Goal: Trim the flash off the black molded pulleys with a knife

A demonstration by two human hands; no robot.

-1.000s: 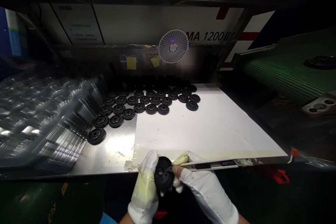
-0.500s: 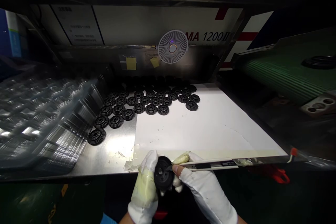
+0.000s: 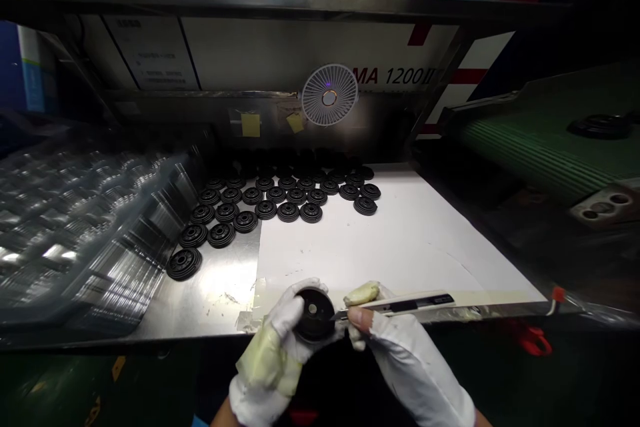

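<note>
In the head view, my gloved left hand (image 3: 273, 353) is closed around a round black plastic wheel (image 3: 314, 327), tilted so that its hollow face with a small pale centre shows. My right hand (image 3: 390, 340), in a white glove with the thumb tip bare, grips a white utility knife (image 3: 415, 303). The knife's blade points left and reaches the wheel's right rim; whether it touches is hard to tell. Both hands are at the table's front edge. Beyond them, many similar black wheels (image 3: 245, 221) lie in rows on the table.
Stacked clear plastic trays (image 3: 100, 233) fill the left side. A white sheet (image 3: 390, 247) covers much of the metal table. A small fan (image 3: 329, 96) hangs at the back beneath a shelf (image 3: 300, 1). At right stands a green conveyor (image 3: 545, 127) with a black part on it.
My left hand has turned the wheel from its ribbed face to the hollow one and raised it slightly. My right hand has shifted a little right with the knife.
</note>
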